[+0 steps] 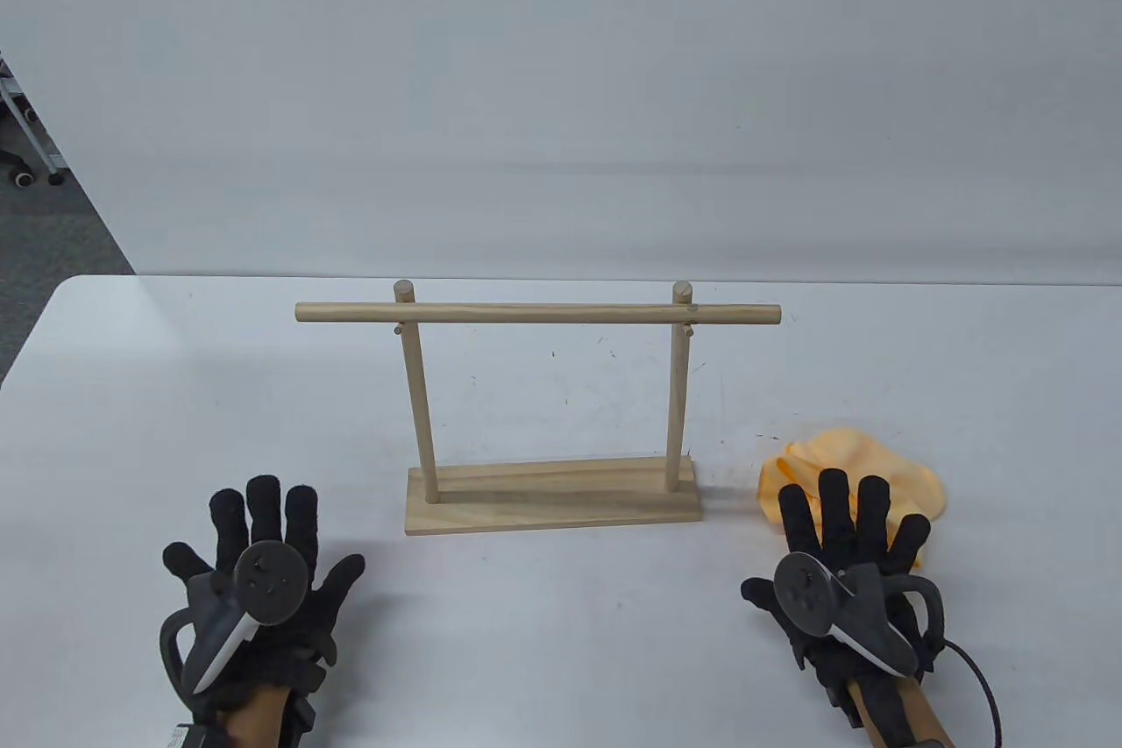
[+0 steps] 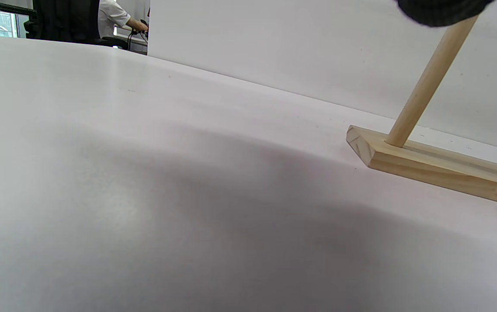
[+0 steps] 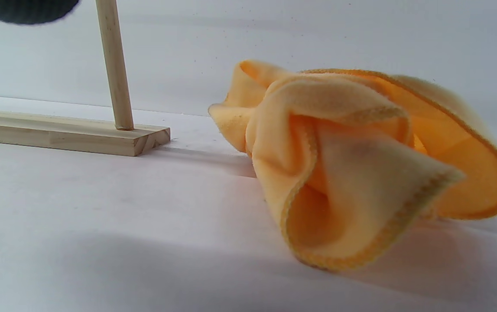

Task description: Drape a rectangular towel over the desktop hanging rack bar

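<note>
Hands come first, nearest the viewer: the left hand (image 1: 263, 581) lies palm down on the white tabletop (image 1: 158, 397) with its fingers spread flat, gripping nothing. The right hand (image 1: 833, 573) is likewise splayed wide, fingers straight; from above its fingertips overlap the near edge of the towel (image 1: 855, 467), but whether they touch the cloth cannot be told, and it has hold of nothing.

One towel is in view, a soft orange-yellow fleece cloth with a stitched hem in a deeper orange. It sits crumpled in a loose heap on the tabletop, folds standing up and curling open, as the right wrist view shows (image 3: 361, 164). It lies just to the right of the rack's base, apart from it.

One wooden hanging rack (image 1: 543, 397) stands between the hands and a little farther back. It has one flat rectangular base (image 1: 552, 498), two upright dowels (image 1: 419, 415) set into it, and one horizontal bar (image 1: 536, 314) across the top, jutting past both uprights. The bar is bare.

Beyond the tabletop rises a plain white wall (image 1: 561, 81).
</note>
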Tool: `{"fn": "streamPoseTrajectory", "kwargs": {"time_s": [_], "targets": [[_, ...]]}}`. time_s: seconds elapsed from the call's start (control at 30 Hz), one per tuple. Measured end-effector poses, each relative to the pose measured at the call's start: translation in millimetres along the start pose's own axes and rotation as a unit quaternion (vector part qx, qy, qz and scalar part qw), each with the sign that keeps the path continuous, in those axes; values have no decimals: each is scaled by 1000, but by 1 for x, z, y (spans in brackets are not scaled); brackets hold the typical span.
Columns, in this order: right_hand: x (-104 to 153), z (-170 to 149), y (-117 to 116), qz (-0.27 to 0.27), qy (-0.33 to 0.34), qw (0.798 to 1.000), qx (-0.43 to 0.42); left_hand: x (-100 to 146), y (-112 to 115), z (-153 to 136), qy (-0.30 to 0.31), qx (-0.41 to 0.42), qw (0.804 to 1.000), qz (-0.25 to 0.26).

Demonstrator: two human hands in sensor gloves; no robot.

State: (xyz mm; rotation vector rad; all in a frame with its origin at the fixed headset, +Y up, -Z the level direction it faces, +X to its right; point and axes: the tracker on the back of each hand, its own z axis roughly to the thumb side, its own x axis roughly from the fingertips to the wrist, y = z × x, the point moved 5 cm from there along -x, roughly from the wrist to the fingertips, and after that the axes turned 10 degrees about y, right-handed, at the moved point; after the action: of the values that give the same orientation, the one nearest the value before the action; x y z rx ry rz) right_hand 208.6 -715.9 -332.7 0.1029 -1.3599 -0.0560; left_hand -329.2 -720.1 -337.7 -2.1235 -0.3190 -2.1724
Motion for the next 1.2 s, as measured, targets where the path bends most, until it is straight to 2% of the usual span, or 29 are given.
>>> {"fn": "streamPoseTrajectory", "kwargs": {"time_s": [0.63,0.77,0.87,0.93,1.03,1.13,1.2], "targets": [[6,-1,5,-15,5,1000,-17,3,3,19,25,-29,999,1],[11,-24,26,-66,-40,997,-1,4,1,19,32,-14,999,3],[16,-47,32,-84,-68,994,-24,3,2,21,34,-5,999,-1],[20,-65,31,-70,-97,993,-22,2,4,24,38,2,999,-6],[18,-74,19,-30,-87,996,-22,1,7,30,46,21,999,-15],[13,-74,-6,76,-113,991,-6,1,10,40,63,53,996,-26],[8,-71,-14,73,-108,991,34,2,12,48,76,79,993,-35]]}}
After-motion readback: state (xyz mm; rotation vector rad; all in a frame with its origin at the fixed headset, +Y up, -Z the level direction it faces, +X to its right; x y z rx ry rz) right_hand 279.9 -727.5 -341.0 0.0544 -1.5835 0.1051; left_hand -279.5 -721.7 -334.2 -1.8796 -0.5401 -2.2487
